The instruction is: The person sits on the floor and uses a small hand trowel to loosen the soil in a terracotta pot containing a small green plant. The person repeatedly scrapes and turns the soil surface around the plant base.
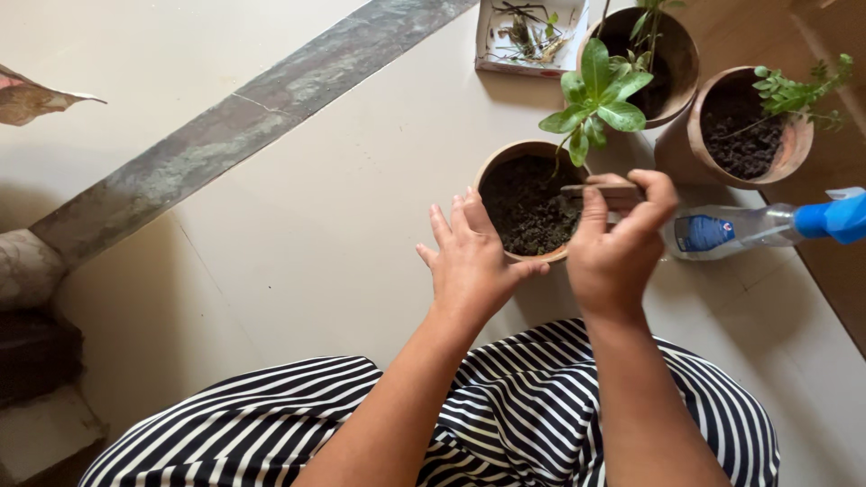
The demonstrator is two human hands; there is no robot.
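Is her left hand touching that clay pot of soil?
Touching: the head view shows the left hand cupped against the pot, thumb on its rim.

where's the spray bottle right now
The spray bottle lies on its side on the floor at the right edge of the head view, beside the right hand, below the rightmost pot.

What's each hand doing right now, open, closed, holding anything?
Left hand: open, fingers spread, resting against the near pot.
Right hand: closed on a small tool over the soil.

A clear spray bottle (749, 227) lies at right — blue label, blue trigger head — while a white cardboard box (530, 34) sits open at top.
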